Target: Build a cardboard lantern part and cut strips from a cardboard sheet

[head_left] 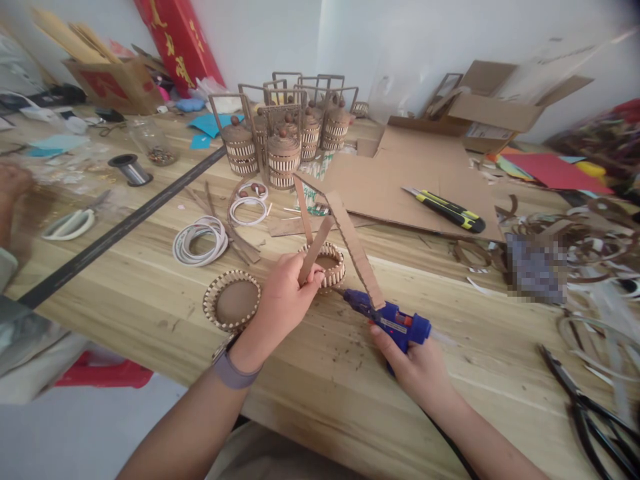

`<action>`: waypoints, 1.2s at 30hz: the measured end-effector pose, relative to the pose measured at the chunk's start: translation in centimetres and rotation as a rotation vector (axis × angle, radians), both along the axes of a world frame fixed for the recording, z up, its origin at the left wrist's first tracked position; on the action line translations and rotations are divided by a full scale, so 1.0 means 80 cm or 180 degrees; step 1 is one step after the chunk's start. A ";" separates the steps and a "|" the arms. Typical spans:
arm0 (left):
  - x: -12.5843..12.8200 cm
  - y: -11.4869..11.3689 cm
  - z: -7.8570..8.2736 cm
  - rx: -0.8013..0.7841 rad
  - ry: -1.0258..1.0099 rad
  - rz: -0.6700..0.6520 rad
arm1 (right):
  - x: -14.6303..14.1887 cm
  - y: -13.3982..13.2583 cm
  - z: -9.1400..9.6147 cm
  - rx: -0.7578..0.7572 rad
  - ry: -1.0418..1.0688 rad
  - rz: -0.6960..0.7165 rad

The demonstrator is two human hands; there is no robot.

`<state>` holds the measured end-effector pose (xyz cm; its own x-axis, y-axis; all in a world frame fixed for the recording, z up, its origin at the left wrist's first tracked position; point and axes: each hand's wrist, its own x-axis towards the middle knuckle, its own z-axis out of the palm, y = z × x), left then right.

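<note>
My left hand (286,293) is closed around a folded strip of corrugated cardboard (350,241) that rises in an arch above a small round cardboard basket (334,265). My right hand (417,363) grips a blue hot glue gun (393,320), its nozzle pointing left at the basket's side near the strip's end. A second round basket base (232,301) lies flat on the wooden table (320,393) just left of my left wrist, which wears a grey band.
Several finished baskets with handles (283,137) stand at the back. White rings (200,240), a long black ruler (125,223), a yellow-black utility knife (447,210), cardboard sheets (400,180), scissors (590,407) and strip scraps lie around. Another person's hand (13,187) is at far left.
</note>
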<state>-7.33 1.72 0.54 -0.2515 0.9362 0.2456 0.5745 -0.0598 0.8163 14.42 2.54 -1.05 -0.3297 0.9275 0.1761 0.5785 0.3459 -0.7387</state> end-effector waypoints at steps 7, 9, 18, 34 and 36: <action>-0.001 0.000 -0.002 0.0010 -0.0030 -0.0003 | 0.001 0.000 0.000 0.0073 -0.0008 -0.0013; -0.001 0.000 -0.002 0.0023 -0.0006 -0.0006 | 0.002 0.000 -0.001 0.0048 -0.0050 -0.0035; -0.002 0.000 -0.004 0.0008 -0.0057 -0.0035 | 0.003 0.001 -0.006 0.0021 0.0040 -0.0022; -0.001 0.000 0.000 -0.0061 -0.0030 0.0041 | 0.006 0.000 -0.005 0.0001 0.0099 -0.0006; -0.001 0.000 0.000 -0.0023 -0.0024 0.0036 | 0.005 -0.001 -0.006 0.0011 0.0116 0.0000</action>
<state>-7.42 1.72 0.53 -0.2638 0.9350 0.2369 0.5689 -0.0475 0.8210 14.84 2.45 -1.55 -0.3231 0.9268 0.1913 0.5512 0.3486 -0.7581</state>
